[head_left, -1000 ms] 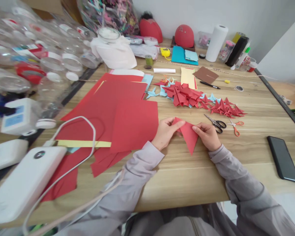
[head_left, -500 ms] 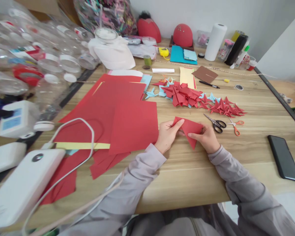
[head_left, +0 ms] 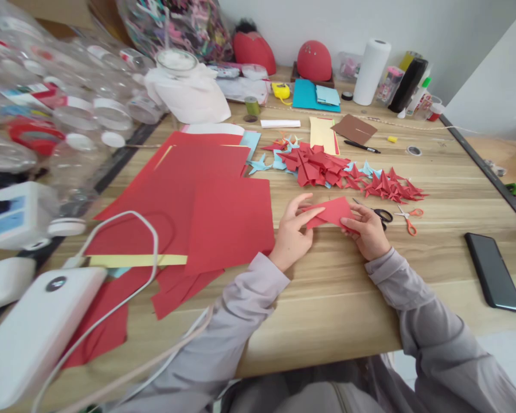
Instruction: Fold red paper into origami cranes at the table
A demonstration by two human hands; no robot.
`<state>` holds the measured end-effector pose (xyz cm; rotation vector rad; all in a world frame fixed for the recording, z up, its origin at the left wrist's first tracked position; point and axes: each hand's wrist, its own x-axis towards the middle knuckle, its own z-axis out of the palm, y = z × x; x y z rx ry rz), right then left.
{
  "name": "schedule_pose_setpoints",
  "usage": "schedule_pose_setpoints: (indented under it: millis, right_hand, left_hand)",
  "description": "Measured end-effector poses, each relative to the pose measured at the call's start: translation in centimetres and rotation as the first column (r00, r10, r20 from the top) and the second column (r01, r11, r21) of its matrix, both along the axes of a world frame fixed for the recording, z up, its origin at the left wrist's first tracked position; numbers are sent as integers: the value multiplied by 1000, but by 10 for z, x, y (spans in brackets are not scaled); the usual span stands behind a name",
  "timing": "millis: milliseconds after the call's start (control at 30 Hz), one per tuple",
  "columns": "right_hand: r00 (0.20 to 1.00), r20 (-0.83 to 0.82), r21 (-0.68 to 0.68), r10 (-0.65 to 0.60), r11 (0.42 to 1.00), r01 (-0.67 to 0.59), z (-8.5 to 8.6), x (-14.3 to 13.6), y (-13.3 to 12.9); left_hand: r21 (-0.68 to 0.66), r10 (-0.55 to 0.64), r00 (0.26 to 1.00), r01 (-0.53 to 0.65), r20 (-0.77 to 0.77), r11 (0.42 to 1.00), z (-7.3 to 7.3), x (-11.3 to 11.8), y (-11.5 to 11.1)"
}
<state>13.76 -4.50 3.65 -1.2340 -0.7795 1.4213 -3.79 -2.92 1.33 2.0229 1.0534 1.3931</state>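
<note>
A folded piece of red paper (head_left: 334, 211) is held up between my two hands, over the wooden table. My left hand (head_left: 293, 234) grips its left end, one finger stretched along the upper face. At the opposite end my right hand (head_left: 368, 232) pinches the paper with the thumb on top, the other fingers partly hidden behind it. Just beyond my right hand lie black-handled scissors (head_left: 383, 216), partly covered by the fingers. Small orange-handled scissors (head_left: 410, 219) rest to their right. Behind the hands is a pile of folded red paper pieces (head_left: 316, 166) with pointed red paper stars (head_left: 391, 186).
Large red paper sheets (head_left: 230, 223) spread left of my hands. A white power bank (head_left: 47, 332) with a cable (head_left: 155, 246) lies at the near left, plastic bottles (head_left: 75, 166) behind it. To the right is a black phone (head_left: 494, 272). A black pen (head_left: 362, 147) lies farther back.
The red paper has turned from a downward-pointing triangle to a flatter, wider shape. My left fingers have shifted on it, and the view has moved slightly.
</note>
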Motion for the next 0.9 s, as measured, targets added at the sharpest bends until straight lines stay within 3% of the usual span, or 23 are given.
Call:
schedule_pose_setpoints:
  millis: [100,167,233,300,367,433,633,833,900]
  right_hand:
    - [991,125,51,51,997,-58,-4,2,0]
    - [942,333,201,-34,979,-36,-6,4,-2]
    - [776,589,420,-224,906,-57,-6,4,-5]
    - [524,768,547,-368,803,-237,-5,4,-10]
    - [324,842,537,-431,717,-444,-3,4,-15]
    - [202,855,499,-478,653,-570,-1,3,-17]
    - [47,744,559,-666,583,-590,0,3,-17]
    - [-32,764,431,-644,547,-718,-6,-1,-16]
    - [-68,775,395,-628,566,-723,-6,-2,-17]
  left_hand:
    - [38,-9,1000,10,-21,999,-3,-2,2]
    - [55,-2,998,6,-67,998,-3,-4,2]
    - [92,19,992,-7,-127,996,-2,-5,1]
    - [139,46,982,-21,-183,990,-1,-6,0]
    - [188,76,971,-32,-228,982,0,-6,-1]
    - [231,118,956,-54,-269,971,0,-7,-1]
    - [323,233,899,-111,-370,940,2,-7,-1]
    - [422,204,832,40,-516,906,8,0,-9]
    - [452,231,809,49,-541,891,10,2,-11]
